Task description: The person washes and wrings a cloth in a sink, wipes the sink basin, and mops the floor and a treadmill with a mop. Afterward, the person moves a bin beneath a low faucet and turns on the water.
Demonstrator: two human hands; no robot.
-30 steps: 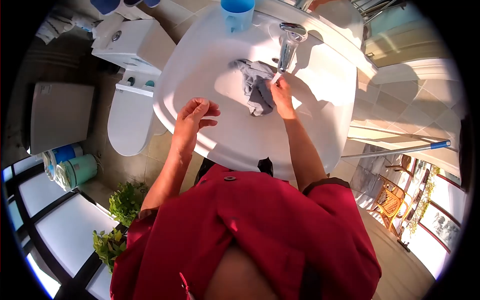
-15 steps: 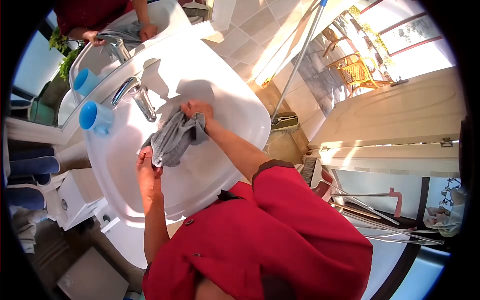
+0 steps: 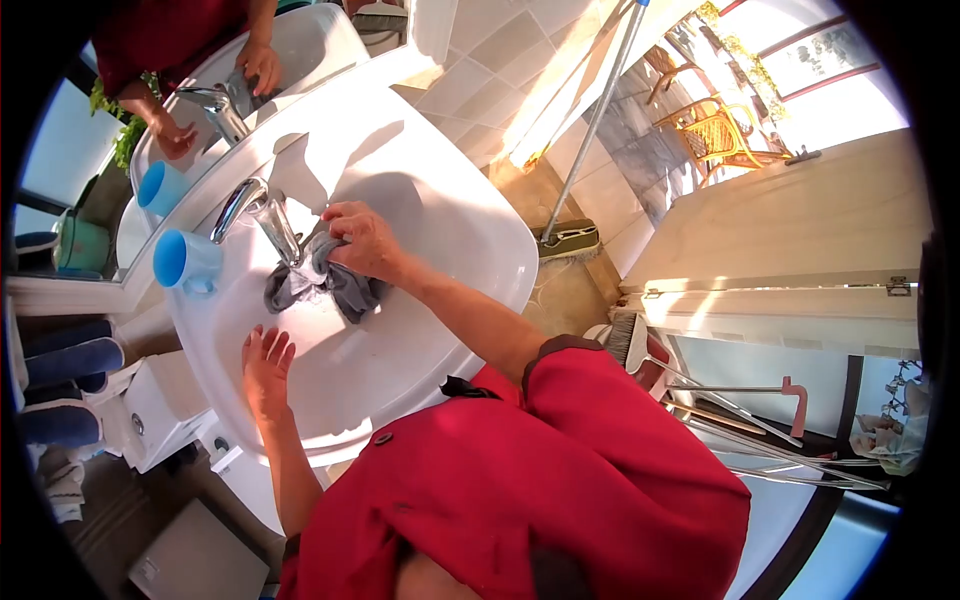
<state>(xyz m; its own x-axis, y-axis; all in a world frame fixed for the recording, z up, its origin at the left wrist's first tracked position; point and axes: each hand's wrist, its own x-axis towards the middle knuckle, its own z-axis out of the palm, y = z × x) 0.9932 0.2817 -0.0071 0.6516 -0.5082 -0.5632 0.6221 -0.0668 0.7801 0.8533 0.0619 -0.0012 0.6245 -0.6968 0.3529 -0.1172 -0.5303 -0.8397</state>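
The crumpled grey cloth [image 3: 352, 292] is lying in the glossy white ceramic sink [image 3: 450, 230], bunched right under the fingers of the right hand [image 3: 368, 243]. Those fingers are curling over its upper folds and touching them — whether they are really clamping down, I cannot tell from here. The curved chrome faucet [image 3: 278, 232] is jutting out just beside the fingertips, its spout ending over the cloth, so the room on that side is running tight. On the other side of the right hand, a broad stretch of sloping sink wall is spreading out to the rim.

The left hand [image 3: 266, 372] is hovering over the sink's left part, fingers standing a little apart and well free of the cloth, with bare white basin lying between. Its forearm is crossing the near edge. Beyond the left fingertips, a light-blue plastic mug [image 3: 188, 262] is standing on the ledge close to the outer edge, before the wall mirror [image 3: 320, 50]. Well away from the right fingers — past the rim — a slim grey pole [image 3: 595, 120] is leaning.
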